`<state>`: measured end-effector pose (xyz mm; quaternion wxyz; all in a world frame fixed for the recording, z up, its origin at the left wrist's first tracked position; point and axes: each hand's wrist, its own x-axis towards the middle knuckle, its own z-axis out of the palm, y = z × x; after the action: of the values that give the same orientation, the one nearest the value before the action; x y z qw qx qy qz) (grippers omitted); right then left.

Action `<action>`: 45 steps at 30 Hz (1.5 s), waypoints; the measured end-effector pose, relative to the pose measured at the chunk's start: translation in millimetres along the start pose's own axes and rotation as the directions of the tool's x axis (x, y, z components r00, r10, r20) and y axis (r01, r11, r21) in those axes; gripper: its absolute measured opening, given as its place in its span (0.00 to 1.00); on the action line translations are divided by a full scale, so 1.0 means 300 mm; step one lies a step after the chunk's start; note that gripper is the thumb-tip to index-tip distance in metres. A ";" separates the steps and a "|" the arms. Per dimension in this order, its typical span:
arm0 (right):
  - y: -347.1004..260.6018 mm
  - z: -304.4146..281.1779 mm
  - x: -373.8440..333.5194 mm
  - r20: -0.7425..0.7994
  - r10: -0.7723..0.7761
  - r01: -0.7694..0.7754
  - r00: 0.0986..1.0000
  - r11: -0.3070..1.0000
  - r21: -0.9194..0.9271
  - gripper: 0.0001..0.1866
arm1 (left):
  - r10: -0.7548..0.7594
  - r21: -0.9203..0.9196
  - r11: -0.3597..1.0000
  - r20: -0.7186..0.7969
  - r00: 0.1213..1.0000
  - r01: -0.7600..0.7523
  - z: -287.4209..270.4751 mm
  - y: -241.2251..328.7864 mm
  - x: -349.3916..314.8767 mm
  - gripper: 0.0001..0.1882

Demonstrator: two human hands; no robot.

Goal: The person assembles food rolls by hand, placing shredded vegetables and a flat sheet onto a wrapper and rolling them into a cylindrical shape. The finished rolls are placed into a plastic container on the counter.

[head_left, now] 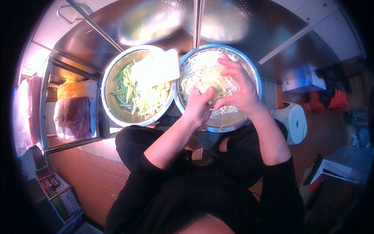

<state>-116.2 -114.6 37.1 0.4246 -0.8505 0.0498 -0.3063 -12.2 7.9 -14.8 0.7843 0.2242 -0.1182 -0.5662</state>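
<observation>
Two wide metal bowls stand side by side before me. In the right bowl point(254, 70) lies a heap of thin pale vegetable shreds point(194, 64). Over it, my left hand point(199, 106) and my right hand point(242, 84) grip a see-through plastic box point(218, 82) with pale strips in it, from its near left and right sides. Fingers hide part of the box. The left bowl point(107, 99) holds green and pale yellow vegetable sticks point(136, 97). A white, glaring rectangular thing point(157, 70) lies across that bowl's far right part; its kind is washed out by light.
A dark shiny panel point(272, 31) rises behind the bowls. To the left, a metal rack point(74, 144) bears filled plastic bags point(72, 117). On the right stand a white stool point(293, 123), a red container point(331, 100) and a white-blue box point(304, 82). The floor is brown point(89, 171).
</observation>
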 end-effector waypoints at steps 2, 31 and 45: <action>0.000 0.008 0.001 -0.006 0.048 -0.047 0.999 0.993 0.108 0.61 | -0.028 -0.012 1.000 -0.008 1.000 0.028 -0.024 0.009 0.005 0.37; -0.029 -0.099 0.040 -0.082 0.473 -0.458 0.877 0.876 0.153 0.19 | -0.195 -0.019 0.980 0.043 0.980 0.196 -0.070 0.015 0.015 0.49; -0.110 -0.055 -0.007 0.278 0.358 -0.090 0.891 0.740 -0.666 0.37 | -0.024 0.134 0.991 0.049 0.999 0.017 -0.013 0.017 0.012 0.35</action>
<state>-132.9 -104.6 68.4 0.1466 -0.9737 0.1695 -0.0415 -5.1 6.8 -16.1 0.7584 0.2632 -0.1732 -0.5706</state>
